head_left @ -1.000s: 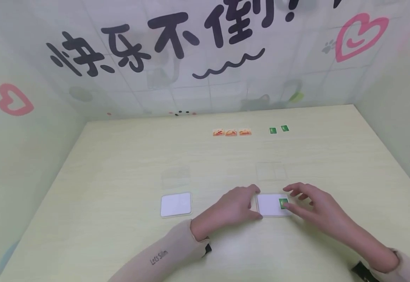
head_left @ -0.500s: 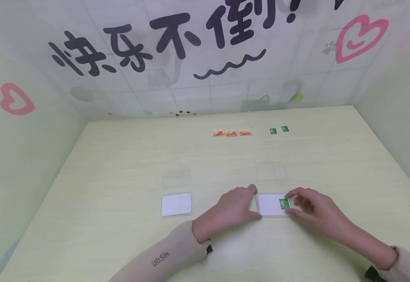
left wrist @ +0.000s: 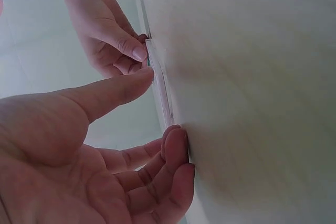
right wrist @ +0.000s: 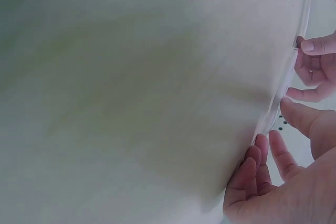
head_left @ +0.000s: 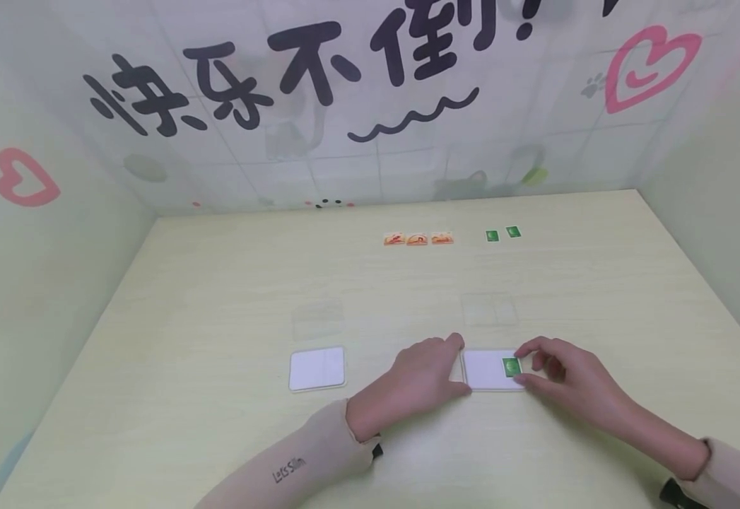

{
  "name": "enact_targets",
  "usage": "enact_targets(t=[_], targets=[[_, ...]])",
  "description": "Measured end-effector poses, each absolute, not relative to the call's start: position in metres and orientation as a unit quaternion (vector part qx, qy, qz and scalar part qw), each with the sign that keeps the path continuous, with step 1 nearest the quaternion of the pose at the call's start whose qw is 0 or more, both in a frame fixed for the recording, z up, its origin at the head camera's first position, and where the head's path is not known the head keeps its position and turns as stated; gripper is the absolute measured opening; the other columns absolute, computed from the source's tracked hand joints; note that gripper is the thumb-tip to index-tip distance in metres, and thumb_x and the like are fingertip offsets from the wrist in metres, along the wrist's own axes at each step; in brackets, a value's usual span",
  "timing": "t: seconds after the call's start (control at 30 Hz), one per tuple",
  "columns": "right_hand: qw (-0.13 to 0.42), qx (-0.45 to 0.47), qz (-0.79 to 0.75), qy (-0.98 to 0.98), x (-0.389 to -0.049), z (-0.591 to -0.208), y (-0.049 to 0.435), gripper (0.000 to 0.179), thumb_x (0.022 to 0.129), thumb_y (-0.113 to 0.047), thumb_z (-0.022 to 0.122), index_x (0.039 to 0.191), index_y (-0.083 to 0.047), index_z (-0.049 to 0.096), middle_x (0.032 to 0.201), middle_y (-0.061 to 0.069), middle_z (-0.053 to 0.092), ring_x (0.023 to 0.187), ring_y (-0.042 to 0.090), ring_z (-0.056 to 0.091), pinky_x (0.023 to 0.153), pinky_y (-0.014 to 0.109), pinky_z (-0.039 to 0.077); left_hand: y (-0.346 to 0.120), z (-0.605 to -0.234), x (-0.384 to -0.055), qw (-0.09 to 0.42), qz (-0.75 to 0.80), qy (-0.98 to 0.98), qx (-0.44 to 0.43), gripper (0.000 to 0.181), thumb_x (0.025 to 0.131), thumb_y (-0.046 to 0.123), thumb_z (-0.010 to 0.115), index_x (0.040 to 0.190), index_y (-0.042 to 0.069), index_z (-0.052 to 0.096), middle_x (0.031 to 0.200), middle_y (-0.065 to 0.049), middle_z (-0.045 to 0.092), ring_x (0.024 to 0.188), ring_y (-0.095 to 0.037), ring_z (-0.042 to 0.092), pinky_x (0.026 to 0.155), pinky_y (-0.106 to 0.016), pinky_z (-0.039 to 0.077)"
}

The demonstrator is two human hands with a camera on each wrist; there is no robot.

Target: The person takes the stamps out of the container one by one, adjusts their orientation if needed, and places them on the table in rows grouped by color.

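Observation:
A white rounded card (head_left: 484,369) with a pale rim lies on the table. At its right end sits a small green stamp-like sticker (head_left: 512,367) with a white border. My left hand (head_left: 425,375) holds the card's left end between thumb and fingers, spanning its near and far edges. At the right end, my right hand (head_left: 572,373) holds the card the same way, its thumb and index finger beside the sticker. Both wrist views show thumbs and curled fingertips against the thin card (left wrist: 161,90), seen nearly edge-on.
Another white card (head_left: 317,368) lies to the left. Behind the cards are faint transparent sheets (head_left: 489,309). Farther back, orange stamp-like pieces (head_left: 417,240) stand in a row beside two green ones (head_left: 492,236). Printed walls border the table (head_left: 217,283).
My right hand's index finger and thumb have closed in on the card's right end beside the green sticker. The left hand stays about where it was.

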State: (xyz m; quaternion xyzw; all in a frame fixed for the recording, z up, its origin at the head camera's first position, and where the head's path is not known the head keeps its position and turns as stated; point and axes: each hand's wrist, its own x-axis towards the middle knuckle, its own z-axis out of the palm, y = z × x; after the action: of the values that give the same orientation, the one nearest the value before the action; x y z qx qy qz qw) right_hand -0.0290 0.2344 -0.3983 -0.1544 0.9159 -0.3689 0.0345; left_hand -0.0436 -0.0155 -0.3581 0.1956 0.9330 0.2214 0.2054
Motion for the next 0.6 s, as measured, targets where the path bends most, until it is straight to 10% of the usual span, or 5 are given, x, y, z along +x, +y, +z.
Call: enact_targets(t=[0.6], targets=[[0.018,-0.154,-0.362,0.919,-0.0317,-0.4022,0.2333,0.028,0.082,-0.006,0.089,0.104,-0.014,0.072,0.082,-0.008,0.055,0.067,0.004,0.043,0.059,0.022,0.037,-0.0160,-0.3578,-0.0435,0.209,0.223,0.932,0.196,0.052,0.092,0.024,0.085,0.133,0.006,0.059,0.100,-0.006,0.068,0.075,-0.013,0.053,0.060,-0.024,0.045]])
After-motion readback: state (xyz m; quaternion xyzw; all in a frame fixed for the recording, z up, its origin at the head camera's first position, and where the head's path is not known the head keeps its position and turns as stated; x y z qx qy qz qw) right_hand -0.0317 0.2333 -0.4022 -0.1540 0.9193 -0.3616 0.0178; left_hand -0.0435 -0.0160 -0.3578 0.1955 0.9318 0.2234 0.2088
